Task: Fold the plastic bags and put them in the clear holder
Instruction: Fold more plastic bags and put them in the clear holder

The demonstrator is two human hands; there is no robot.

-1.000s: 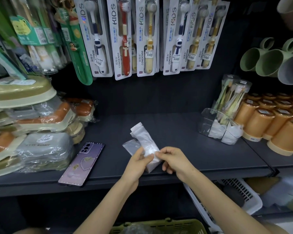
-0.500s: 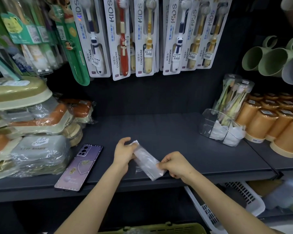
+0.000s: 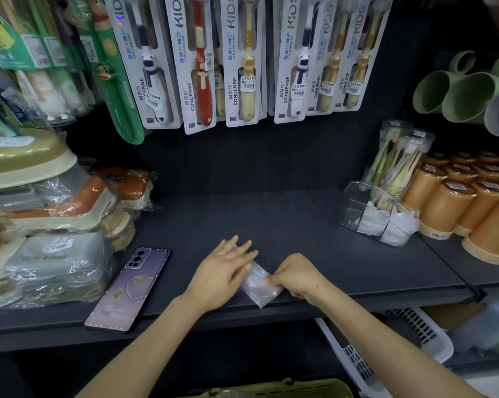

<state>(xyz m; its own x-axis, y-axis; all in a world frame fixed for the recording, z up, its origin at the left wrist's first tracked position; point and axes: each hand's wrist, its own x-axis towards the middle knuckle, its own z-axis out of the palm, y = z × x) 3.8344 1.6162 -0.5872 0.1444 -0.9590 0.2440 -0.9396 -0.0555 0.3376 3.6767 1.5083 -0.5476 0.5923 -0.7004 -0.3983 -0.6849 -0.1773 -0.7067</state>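
A matte, dark grey shop shelf [image 3: 300, 225] runs across the middle of the frame, backed by a dark panel hung with glossy blister-carded kids' toothbrushes [image 3: 242, 61] along the top. Low in the centre, near the shelf's front edge, a small translucent white plastic bag [image 3: 259, 287] lies folded into a crinkled, roughly rectangular packet. The left hand [image 3: 224, 272] lies flat on its upper left part, fingers straight and slightly spread, pressing it to the shelf. The right hand [image 3: 297, 278] is curled, and its fingertips pinch the packet's right edge; the two hands sit close together with the bag between them. At centre right, well apart from the hands, stands the clear holder [image 3: 354, 202], a hard transparent plastic box with curved dividers, and crumpled white folded bags [image 3: 397, 229] fill its lower compartments. Behind it stand clear tubes of toothbrushes [image 3: 397, 159], and to its right, rows of smooth orange cups [image 3: 455, 202]. A phone in a shiny purple case [image 3: 129, 288] lies flat at lower left, beside film-wrapped soap dishes [image 3: 41, 211]. Pale green mugs [image 3: 458, 90] hang at upper right.
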